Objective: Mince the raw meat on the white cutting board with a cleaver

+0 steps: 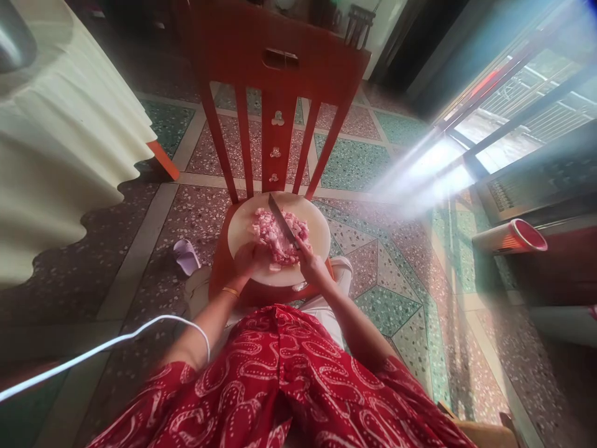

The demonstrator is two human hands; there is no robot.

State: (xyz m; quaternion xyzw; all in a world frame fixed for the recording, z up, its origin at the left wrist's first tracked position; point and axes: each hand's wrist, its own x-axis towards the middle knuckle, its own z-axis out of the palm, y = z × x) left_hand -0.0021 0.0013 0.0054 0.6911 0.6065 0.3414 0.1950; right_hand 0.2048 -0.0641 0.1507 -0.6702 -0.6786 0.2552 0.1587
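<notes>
A heap of chopped raw meat, pink with pale fatty bits, lies on a round cream cutting board. The board rests on the seat of a red wooden chair in front of me. My right hand is closed round the handle of a knife, whose long dark blade slants up and left across the meat. At the board's lower left, my left hand is against the edge of the meat; its fingers are blurred and partly hidden. A yellowish bangle circles the left wrist.
A table with a cream cloth stands at the left. On the patterned floor are a lilac slipper and, at the right, a red and white bin. A white cable crosses near my left forearm. Bright light enters at the right.
</notes>
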